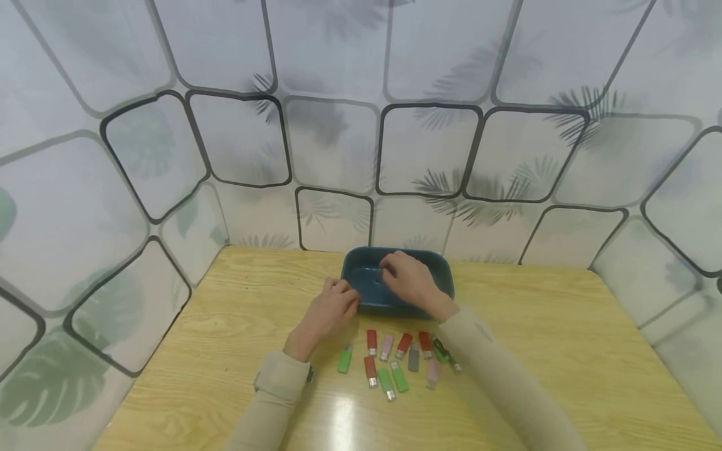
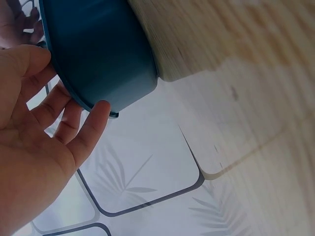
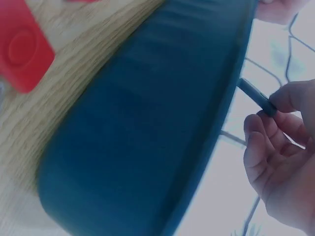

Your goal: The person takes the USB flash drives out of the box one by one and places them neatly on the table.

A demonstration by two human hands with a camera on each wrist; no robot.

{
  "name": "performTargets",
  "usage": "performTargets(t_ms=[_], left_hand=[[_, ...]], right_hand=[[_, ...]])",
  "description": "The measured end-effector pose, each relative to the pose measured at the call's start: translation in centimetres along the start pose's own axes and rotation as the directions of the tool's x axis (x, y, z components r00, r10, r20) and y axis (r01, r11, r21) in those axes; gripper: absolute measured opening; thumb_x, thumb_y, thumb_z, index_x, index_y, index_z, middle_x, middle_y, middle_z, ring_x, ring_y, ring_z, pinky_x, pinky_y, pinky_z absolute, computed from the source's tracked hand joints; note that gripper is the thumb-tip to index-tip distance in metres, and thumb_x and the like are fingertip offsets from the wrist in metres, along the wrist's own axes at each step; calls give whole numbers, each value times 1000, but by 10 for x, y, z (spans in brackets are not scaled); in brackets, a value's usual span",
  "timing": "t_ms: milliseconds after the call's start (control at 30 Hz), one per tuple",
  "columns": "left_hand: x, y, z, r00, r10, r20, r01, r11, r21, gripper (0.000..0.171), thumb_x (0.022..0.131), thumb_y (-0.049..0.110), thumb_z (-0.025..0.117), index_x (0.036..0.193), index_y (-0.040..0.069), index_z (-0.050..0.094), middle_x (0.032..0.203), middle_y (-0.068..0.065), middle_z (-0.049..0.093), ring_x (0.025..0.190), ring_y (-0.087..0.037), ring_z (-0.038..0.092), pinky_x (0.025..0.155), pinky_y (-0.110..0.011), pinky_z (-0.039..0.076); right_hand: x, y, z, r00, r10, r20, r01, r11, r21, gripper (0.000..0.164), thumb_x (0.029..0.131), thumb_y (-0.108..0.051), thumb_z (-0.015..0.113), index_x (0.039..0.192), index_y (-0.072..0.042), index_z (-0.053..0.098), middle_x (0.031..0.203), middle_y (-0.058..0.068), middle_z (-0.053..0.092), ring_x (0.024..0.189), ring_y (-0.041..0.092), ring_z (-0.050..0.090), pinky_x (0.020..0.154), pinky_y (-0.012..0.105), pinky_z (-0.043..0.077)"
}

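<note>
A dark blue plastic tray (image 1: 380,309) stands near the back of the table. My left hand (image 1: 331,307) holds its left front corner, with bent fingers at the rim in the left wrist view. Over the tray's inside, my right hand (image 1: 410,280) pinches a small dark grey stick (image 3: 257,96), likely a USB flash drive, between thumb and fingers. In front of the tray lie several USB flash drives: red ones (image 1: 370,371), green ones (image 1: 385,381), pink ones (image 1: 387,346) and a grey one (image 1: 413,359). The right hand partly hides the tray's inside.
A green drive (image 1: 345,359) lies apart at the left, near my left wrist. A dark cord (image 1: 440,347) lies among the drives at the right, close to my right sleeve. Patterned wall covering (image 1: 417,150) rises behind the wooden table (image 1: 524,326) and at both sides.
</note>
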State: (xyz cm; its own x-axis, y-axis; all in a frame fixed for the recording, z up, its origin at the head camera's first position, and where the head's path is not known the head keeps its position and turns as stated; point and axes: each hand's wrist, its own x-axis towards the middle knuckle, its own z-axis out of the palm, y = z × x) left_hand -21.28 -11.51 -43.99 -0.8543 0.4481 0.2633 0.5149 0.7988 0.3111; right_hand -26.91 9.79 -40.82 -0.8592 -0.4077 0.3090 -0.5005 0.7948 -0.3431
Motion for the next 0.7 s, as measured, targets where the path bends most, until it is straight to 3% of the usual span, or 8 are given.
performTargets(t_ms=[167,300,400,500,700], left_hand=[[-1,-1,2,1000,13,-17,-13,1000,4,15,99,15,58,105,11,72,106,-4,60,118,-27,47,85,-40,55],[-1,-1,2,999,24,-26,-23,1000,3,14,98,14,59,103,11,71,106,-5,60,117,-28,47,84,-40,55],[0,-2,2,999,24,-36,-24,1000,-4,13,98,14,59,102,10,71,105,-5,59,116,-29,47,83,-40,55],[1,-2,3,999,22,-44,-22,1000,0,13,99,14,58,101,11,71,104,-5,59,116,-28,47,81,-39,55],[0,-3,5,999,32,-43,-32,999,5,15,100,15,57,103,11,71,104,-5,59,116,-30,46,82,-40,56]], right_hand=[[-13,-9,-6,986,-51,-157,65,994,85,16,96,-15,60,106,-10,71,98,2,66,74,15,59,63,34,50],[-28,-19,-10,955,-103,-280,147,979,141,13,93,-9,63,102,-7,72,89,1,64,64,11,50,56,28,44],[-38,-26,-10,933,-150,-328,208,967,148,11,90,-6,65,98,-6,71,85,0,62,61,8,47,53,24,42],[-46,-32,-7,926,-191,-325,251,956,153,11,88,-4,66,97,-6,71,84,0,62,61,7,47,53,22,42],[-59,-40,3,948,-234,-216,276,942,189,11,88,-5,68,98,-7,71,88,-2,62,66,8,51,57,20,45]])
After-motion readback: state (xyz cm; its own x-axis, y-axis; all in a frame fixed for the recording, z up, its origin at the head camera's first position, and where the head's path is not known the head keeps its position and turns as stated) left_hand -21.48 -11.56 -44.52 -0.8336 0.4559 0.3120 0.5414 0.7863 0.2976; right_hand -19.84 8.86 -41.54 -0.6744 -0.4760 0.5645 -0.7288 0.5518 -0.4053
